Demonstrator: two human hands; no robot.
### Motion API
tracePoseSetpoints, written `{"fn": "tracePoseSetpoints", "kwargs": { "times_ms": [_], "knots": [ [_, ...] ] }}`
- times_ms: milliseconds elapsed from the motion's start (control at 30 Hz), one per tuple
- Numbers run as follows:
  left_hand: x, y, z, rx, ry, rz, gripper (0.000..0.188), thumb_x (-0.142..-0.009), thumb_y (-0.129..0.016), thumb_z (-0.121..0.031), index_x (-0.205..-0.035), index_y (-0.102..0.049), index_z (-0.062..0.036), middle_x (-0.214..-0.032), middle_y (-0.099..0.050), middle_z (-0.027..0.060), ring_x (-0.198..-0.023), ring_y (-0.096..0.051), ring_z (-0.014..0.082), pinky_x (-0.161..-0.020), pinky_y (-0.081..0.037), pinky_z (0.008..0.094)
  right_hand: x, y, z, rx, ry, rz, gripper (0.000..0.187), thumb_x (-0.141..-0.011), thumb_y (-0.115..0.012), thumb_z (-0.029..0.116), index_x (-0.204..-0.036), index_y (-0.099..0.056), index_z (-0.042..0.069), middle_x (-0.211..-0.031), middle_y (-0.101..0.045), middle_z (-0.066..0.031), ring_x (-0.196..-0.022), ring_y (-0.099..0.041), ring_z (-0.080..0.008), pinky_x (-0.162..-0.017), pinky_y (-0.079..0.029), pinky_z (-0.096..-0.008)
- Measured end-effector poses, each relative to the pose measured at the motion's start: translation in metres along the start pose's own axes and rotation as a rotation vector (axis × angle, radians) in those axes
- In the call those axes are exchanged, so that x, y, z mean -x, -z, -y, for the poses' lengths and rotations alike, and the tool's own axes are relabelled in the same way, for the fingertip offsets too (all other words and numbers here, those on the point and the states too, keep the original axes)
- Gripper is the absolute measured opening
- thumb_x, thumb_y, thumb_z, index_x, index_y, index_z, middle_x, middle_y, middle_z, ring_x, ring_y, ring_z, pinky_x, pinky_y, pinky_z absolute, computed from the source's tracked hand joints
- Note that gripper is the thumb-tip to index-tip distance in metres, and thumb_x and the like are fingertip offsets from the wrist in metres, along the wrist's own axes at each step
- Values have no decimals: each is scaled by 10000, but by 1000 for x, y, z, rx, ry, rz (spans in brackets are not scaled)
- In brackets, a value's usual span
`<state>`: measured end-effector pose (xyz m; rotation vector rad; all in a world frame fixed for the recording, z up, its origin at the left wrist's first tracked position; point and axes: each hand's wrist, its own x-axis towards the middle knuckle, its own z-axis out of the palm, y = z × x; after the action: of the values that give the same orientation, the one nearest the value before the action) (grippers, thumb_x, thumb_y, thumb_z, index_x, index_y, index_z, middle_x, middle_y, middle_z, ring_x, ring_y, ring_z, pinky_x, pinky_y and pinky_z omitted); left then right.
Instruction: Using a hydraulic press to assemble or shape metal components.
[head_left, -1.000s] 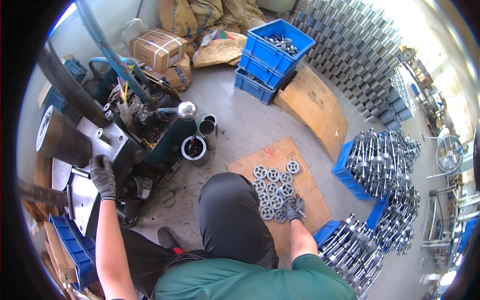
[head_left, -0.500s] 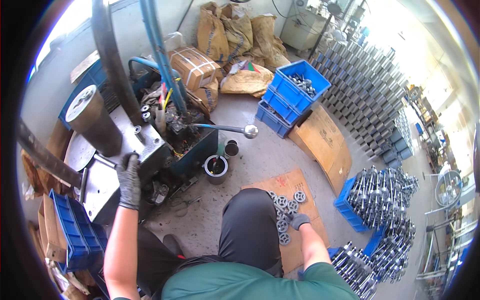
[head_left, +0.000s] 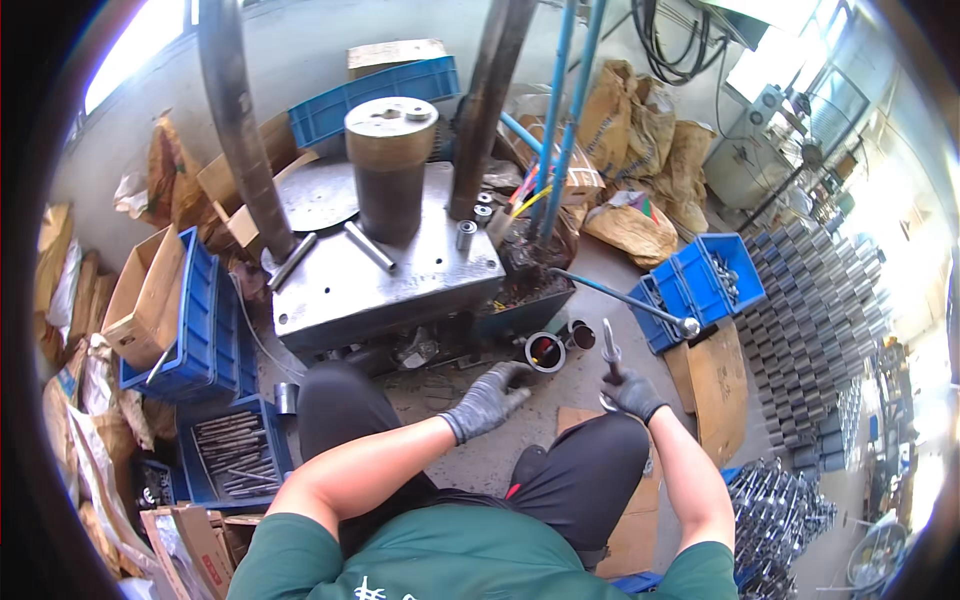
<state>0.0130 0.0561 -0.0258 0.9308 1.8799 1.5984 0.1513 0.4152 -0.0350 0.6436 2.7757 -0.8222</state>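
Observation:
My right hand [head_left: 632,394], in a grey glove, grips a metal shaft [head_left: 611,350] with a collar, its thin end pointing up. Part of a round metal edge shows below that hand; whether it belongs to the shaft I cannot tell. My left hand [head_left: 490,401], gloved too, hovers empty over the floor with its fingers stretched toward the right. Just beyond it stands a round metal pot [head_left: 545,352] with dark contents. Ahead is a steel machine table [head_left: 400,290] bearing a thick upright cylinder [head_left: 391,180] and two loose rods [head_left: 370,246].
A lever with a ball end [head_left: 688,327] juts out beyond my right hand. Blue crates [head_left: 690,290] of metal parts stand at right, before stacked metal cylinders [head_left: 815,310]. At left, a blue crate [head_left: 205,465] holds rods. Shafts [head_left: 775,515] are piled at lower right.
The view has swung left. My left hand has come off the machine table's edge. My right hand has risen from the spoked wheels on the cardboard and now holds the shaft.

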Motion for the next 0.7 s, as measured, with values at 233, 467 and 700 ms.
{"fn": "tracePoseSetpoints", "kwargs": {
  "times_ms": [233,467,700],
  "knots": [
    [-10,12,-25,877,171,-418,272,-977,-667,-130,-1208,-524,-132,-1067,-576,27,-1010,-598,146,-935,-536,298,21,42,253,-138,429,159,379,-918,-758,317,-1138,-688,17,-1087,-738,-166,-951,-733,-291,-867,-562,-391],
    [5,61,-5,1103,347,-594,87,-1000,-568,-151,-1077,-538,-123,-1025,-699,112,-764,-698,228,-569,-637,392,80,135,329,560,794,-322,251,-846,-754,183,-1057,-703,58,-952,-698,-156,-897,-677,-354,-789,-550,-449],
    [1,58,-9,1051,305,-463,149,-983,-613,-229,-1070,-531,-141,-972,-696,92,-725,-692,228,-562,-624,430,61,198,262,744,353,-198,273,-892,-694,288,-1041,-736,62,-961,-714,-198,-918,-697,-384,-823,-554,-465]
  ]
}}
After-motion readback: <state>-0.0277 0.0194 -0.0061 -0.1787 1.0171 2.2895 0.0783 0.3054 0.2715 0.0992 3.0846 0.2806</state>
